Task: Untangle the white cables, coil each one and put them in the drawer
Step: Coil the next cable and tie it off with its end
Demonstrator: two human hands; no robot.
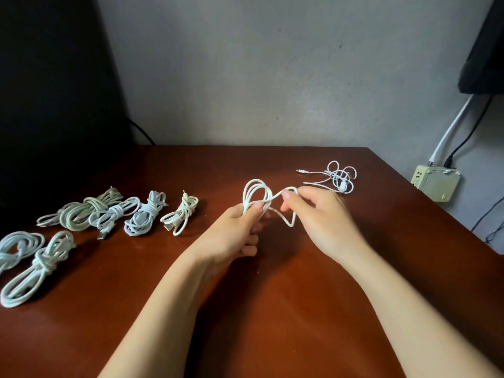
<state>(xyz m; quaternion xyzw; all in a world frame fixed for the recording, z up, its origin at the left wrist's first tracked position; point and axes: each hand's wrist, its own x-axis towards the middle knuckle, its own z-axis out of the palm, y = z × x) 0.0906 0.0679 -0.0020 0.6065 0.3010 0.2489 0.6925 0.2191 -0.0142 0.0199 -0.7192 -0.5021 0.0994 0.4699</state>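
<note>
Above the middle of the brown table (272, 309) my left hand (237, 233) grips a white cable (255, 195) folded into a few loops that stand up from my fist. The cable's free part runs right to my right hand (319, 214), which pinches it between thumb and fingers; a slack bend hangs between the two hands. A loose tangle of white cables (338, 177) lies on the table behind my right hand. Several coiled and tied white cables (117, 214) lie in rows on the left side. No drawer is in view.
A cream-coloured box with ports (436, 184) sits past the table's right edge, with a white and a black lead going up the wall. A dark shape (54, 91) fills the back left. The table's right edge runs diagonally near my right forearm.
</note>
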